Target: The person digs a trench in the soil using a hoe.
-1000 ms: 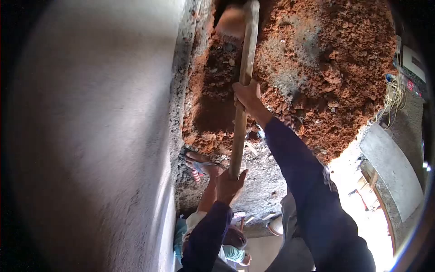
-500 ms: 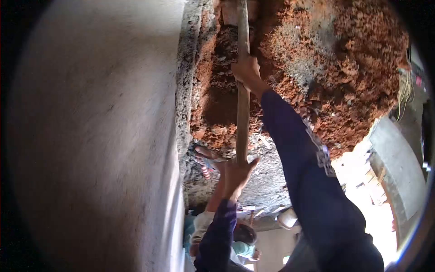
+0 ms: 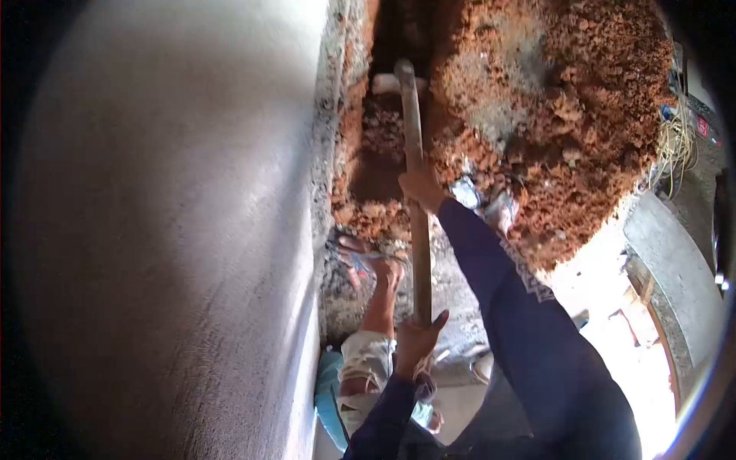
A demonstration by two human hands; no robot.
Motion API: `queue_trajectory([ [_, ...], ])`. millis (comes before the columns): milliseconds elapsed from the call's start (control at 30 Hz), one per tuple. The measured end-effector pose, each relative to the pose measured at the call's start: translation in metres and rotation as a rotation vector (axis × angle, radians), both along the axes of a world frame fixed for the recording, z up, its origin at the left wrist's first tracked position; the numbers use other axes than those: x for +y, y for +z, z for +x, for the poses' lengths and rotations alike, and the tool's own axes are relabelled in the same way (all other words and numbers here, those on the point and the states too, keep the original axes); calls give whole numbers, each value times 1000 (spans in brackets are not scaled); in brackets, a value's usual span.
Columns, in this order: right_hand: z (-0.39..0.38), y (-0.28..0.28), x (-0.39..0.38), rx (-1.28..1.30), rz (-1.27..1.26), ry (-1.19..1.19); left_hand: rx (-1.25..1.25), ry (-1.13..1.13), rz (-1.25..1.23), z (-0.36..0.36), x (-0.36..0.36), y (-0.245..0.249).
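A hoe with a long wooden handle (image 3: 420, 245) runs nearly upright through the view, its head (image 3: 386, 83) at the far end over a narrow trench (image 3: 379, 172) in red soil. My right hand (image 3: 422, 189) is wrapped round the middle of the handle. Close to the near end, my left hand (image 3: 418, 343) grips the handle with its thumb sticking out. A foot in a sandal (image 3: 368, 257) rests on the rubble beside the trench, left of the handle. Shadow hides the trench's far part.
A plastered wall (image 3: 176, 230) fills the left side along the trench. Loose red soil (image 3: 567, 130) is heaped on the right. Beyond it lie tangled cords (image 3: 675, 149) and a grey slab (image 3: 675, 261). Light shorts (image 3: 366, 360) and teal cloth (image 3: 330, 391) show below.
The hoe has come down the view, towards me, with both hands still round its handle. Its head now shows more fully. The view has also shifted a little.
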State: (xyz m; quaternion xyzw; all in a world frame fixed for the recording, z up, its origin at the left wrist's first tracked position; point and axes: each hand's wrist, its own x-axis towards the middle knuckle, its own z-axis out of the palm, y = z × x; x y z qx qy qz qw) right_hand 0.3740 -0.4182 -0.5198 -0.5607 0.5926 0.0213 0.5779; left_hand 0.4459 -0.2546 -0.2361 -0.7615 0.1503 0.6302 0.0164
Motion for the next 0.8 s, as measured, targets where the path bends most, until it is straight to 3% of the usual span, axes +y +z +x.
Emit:
queue_trajectory([
  [33,-2,-6,0,-142,-175,59,6,-193,-116,8,7,-7],
  [100,-7,4,54,-279,-272,122,-8,109,145,4,-15,34],
  [133,-8,-7,60,-271,-87,-82,-38,-1,-2,1,0,40],
  [233,8,19,38,-12,402,-621,-72,-188,-90,-4,14,38],
  [300,-14,26,12,171,-690,714,-26,-221,202,-22,-14,39],
  [333,-15,36,41,164,-651,719,3,-195,187,-17,-23,51],
  [367,-9,35,45,30,-415,491,31,-168,172,-13,-32,63],
  [400,-7,19,30,-37,-325,381,-13,0,3,-19,-27,71],
  [433,-4,12,8,-104,-240,265,-43,-40,-50,-21,-7,73],
  [500,-4,40,14,71,-72,594,-82,-84,-52,-26,14,96],
  [533,-7,45,24,121,-9,710,-28,94,94,-31,-6,98],
  [567,-19,15,19,-164,-166,426,37,272,207,-37,-31,90],
  [600,-18,26,23,-312,-219,264,6,-3,58,-42,-47,96],
  [633,-17,41,25,-467,-278,122,-3,-5,62,-42,-45,111],
  [667,-3,73,-7,-246,136,-218,-46,99,-92,-43,-54,114],
  [733,-14,105,-29,-319,425,-451,25,235,-110,-35,-76,133],
  [767,-21,115,-38,-333,557,-580,11,188,-197,-38,-90,150],
  [800,-28,128,-49,-519,711,-649,-6,139,-284,-41,-105,168],
])
